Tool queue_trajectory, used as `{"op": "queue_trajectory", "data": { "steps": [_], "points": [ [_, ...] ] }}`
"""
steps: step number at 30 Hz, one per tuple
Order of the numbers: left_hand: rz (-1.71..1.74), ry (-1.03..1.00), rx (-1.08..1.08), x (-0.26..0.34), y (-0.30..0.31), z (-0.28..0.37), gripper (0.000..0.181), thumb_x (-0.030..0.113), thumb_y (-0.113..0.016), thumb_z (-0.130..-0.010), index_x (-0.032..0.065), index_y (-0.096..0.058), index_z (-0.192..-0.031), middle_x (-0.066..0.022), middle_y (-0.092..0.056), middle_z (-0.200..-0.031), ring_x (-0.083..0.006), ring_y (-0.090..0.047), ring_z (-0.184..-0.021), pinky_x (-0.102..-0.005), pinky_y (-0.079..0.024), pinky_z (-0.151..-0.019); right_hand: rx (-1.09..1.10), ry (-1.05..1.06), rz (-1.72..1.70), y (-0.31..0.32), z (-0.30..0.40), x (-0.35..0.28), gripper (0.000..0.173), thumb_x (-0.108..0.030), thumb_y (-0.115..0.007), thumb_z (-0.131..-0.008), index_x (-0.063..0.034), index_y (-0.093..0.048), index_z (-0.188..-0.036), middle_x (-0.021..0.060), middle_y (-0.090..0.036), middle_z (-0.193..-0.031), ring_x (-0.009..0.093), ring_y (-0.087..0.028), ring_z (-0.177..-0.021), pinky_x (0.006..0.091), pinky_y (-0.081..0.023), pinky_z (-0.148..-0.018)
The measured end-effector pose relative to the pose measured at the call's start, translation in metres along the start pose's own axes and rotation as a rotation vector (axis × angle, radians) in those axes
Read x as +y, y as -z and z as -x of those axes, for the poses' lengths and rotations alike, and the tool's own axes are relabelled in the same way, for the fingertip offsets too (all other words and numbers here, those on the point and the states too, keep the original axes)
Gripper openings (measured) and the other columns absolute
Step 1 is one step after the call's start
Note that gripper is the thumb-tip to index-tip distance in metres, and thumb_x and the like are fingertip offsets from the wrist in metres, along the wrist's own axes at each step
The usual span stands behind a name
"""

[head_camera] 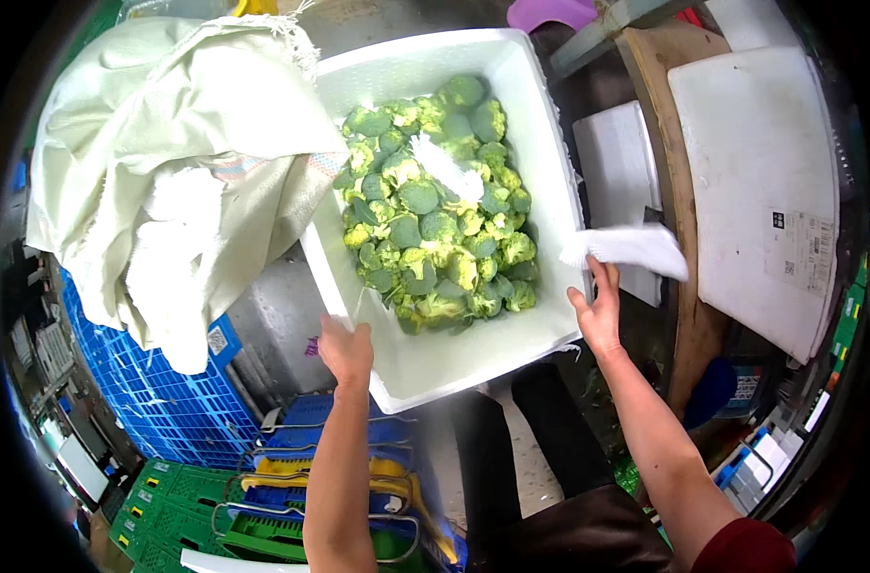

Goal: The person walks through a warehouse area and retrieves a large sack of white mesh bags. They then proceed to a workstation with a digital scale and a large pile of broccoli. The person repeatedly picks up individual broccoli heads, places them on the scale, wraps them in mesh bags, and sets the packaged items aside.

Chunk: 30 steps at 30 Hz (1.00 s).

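In front of me a white foam box (pixel 420 379) holds many broccoli florets (pixel 438 225). A white knitted glove (pixel 445 168) lies on top of the broccoli. My left hand (pixel 346 351) is closed on the box's near left rim, with the thumb on top. At the right rim is my right hand (pixel 598 306), its thumb and fingers spread. A second white glove (pixel 632 247), blurred, is at its fingertips; whether they touch it is unclear. Left of the box, a pale woven sack (pixel 191 100) overlaps the rim, with more white gloves (pixel 166 268) on it.
Blue plastic crates (pixel 155 401) stand beneath the sack. Green crates (pixel 169 501) and blue and yellow crates with wire handles (pixel 320 465) are at lower left. White foam lids (pixel 757 193) lean beside a wooden board (pixel 682 186) at right. A purple plastic item (pixel 553 13) is beyond the box.
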State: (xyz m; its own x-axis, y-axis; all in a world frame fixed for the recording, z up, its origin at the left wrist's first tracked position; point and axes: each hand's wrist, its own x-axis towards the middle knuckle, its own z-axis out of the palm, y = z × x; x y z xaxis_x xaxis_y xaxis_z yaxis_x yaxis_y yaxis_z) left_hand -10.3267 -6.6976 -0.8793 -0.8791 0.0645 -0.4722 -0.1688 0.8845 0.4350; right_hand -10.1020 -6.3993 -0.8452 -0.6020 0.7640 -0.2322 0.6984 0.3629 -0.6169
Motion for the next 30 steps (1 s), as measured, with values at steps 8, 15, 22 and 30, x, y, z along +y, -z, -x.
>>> {"op": "queue_trajectory", "data": {
  "steps": [8,15,22,30],
  "points": [
    [-0.082,-0.073,0.01,-0.019,0.018,-0.026,0.057,0.017,-0.069,-0.064,-0.0075,-0.049,-0.111,-0.0257,-0.064,-0.089,-0.0408,-0.062,-0.088,-0.0413,-0.049,-0.078,0.006,-0.171,-0.319,-0.025,-0.001,-0.003,0.068,-0.013,-0.073,-0.068,0.0012,-0.044,-0.128,0.0183,-0.034,-0.133,0.03,-0.036,-0.125,0.0364,-0.031,-0.104],
    [0.185,-0.015,0.036,-0.068,0.019,-0.031,0.043,0.003,-0.068,-0.065,-0.003,-0.053,-0.104,-0.0154,-0.065,-0.092,-0.0235,-0.063,-0.082,-0.0328,-0.049,-0.077,-0.152,-0.086,-0.244,-0.02,0.003,-0.028,0.078,-0.03,-0.078,-0.067,0.0038,-0.042,-0.127,0.0254,-0.036,-0.128,0.038,-0.037,-0.12,0.0415,-0.031,-0.102],
    [0.237,0.106,-0.025,-0.087,0.032,-0.036,0.048,-0.004,-0.064,-0.067,-0.0001,-0.051,-0.113,-0.0112,-0.063,-0.102,-0.021,-0.061,-0.09,-0.0314,-0.047,-0.082,-0.551,-0.089,-0.231,0.002,-0.009,-0.034,0.087,-0.042,-0.07,-0.069,0.0052,-0.035,-0.132,0.0272,-0.034,-0.125,0.04,-0.034,-0.117,0.0469,-0.029,-0.099],
    [0.343,0.581,0.042,-0.056,0.069,-0.015,0.073,0.007,-0.068,-0.072,0.0023,-0.035,-0.137,-0.0156,-0.061,-0.11,-0.0232,-0.057,-0.099,-0.036,-0.045,-0.086,-0.738,-0.008,-0.361,0.049,-0.028,-0.021,0.065,-0.028,-0.073,-0.071,0.0013,-0.046,-0.123,0.0197,-0.041,-0.128,0.035,-0.04,-0.12,0.0398,-0.032,-0.102]
  ]
}}
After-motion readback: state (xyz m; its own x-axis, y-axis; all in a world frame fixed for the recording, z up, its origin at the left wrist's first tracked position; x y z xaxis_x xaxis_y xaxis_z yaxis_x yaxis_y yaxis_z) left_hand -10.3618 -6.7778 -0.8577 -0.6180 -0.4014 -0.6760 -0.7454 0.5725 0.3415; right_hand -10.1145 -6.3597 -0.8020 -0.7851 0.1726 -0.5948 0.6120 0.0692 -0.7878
